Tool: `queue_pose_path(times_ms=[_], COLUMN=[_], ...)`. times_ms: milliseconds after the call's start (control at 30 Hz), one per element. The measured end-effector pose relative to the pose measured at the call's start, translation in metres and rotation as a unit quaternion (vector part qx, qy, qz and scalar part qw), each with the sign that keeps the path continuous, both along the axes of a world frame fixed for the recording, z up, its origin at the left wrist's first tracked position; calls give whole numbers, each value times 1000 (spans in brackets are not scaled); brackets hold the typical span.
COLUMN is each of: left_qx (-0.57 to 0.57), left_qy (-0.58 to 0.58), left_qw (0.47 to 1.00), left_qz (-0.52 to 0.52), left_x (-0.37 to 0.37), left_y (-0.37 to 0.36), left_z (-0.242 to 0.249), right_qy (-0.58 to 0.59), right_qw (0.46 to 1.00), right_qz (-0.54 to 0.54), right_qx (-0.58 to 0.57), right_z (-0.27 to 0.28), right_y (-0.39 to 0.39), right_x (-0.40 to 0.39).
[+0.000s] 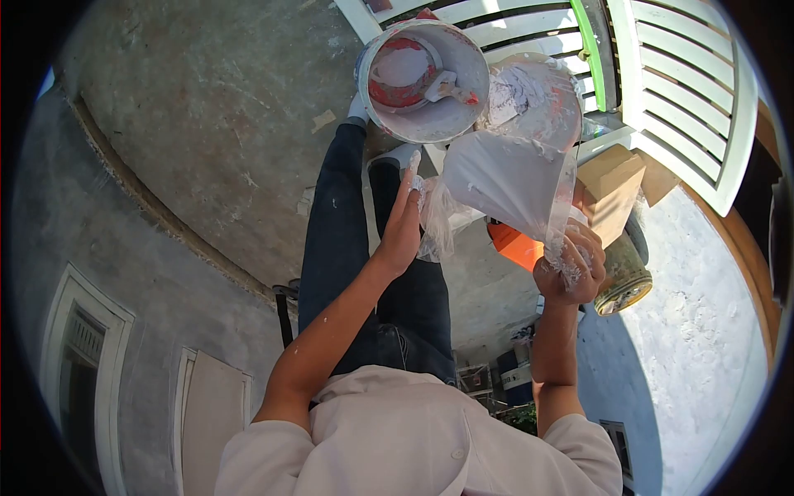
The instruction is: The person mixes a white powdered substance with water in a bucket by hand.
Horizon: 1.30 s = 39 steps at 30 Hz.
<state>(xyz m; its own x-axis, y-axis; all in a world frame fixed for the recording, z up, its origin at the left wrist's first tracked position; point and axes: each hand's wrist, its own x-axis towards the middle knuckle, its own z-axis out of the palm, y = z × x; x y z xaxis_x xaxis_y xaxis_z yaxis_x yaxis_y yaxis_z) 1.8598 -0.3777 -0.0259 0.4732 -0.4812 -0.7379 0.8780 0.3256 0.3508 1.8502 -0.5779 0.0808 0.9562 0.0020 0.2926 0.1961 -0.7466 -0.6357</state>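
Observation:
A clear plastic bag smeared with white paste-like material hangs between my hands. My right hand is closed around its gathered lower right edge, and white paste coats the fingers. My left hand holds loose plastic at the bag's left side, its fingers pointing up and pressed close together, with white on the fingertips. Beyond the bag is an open white bucket, paste-smeared inside. Within it sit a red-rimmed round piece and a scraper-like tool. Beside the bucket lies a white-caked surface, partly covered by the bag.
White slatted panels stand at the back right, with a green strip between them. Right of the bag are a cardboard box, an orange object and a dirty can. Grey concrete floor spreads left.

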Motion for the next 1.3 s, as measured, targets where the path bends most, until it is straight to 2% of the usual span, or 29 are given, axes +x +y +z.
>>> queue_pose_path(times_ms=[133, 233, 433, 533, 633, 733, 833, 933, 1200, 1300], left_qx=[77, 102, 164, 163, 137, 43, -127, -181, -165, -147], left_qy=[-88, -78, -178, -202, -217, -208, -57, -4, 3, 13], left_qw=[993, 991, 969, 964, 964, 975, 989, 982, 986, 989], left_qz=[-30, -43, -51, -53, -66, -66, 40, 44, -10, -21], left_x=[-18, -4, 31, 52, 68, 79, 86, 86, 74, 70], left_y=[20, 42, 69, 69, 58, 37, 11, -10, -28, -29], left_z=[-14, -4, 9, 17, 26, 33, 42, 47, 45, 43], right_qy=[-16, -26, -20, 4, 30, 51, 38, 37, 105, 92], right_qw=[996, 983, 955, 961, 960, 959, 965, 966, 949, 949], right_qz=[-60, -136, -214, -211, -220, -237, -234, -246, -286, -265], right_qx=[-56, -119, -207, -177, -172, -145, -116, -72, -75, -141], right_z=[0, 2, 3, -2, -17, -35, -63, -97, -184, -205], right_y=[-7, -13, -44, -65, -88, -105, -117, -120, -115, -111], right_x=[-17, -32, -59, -66, -73, -73, -64, -52, -36, -39])
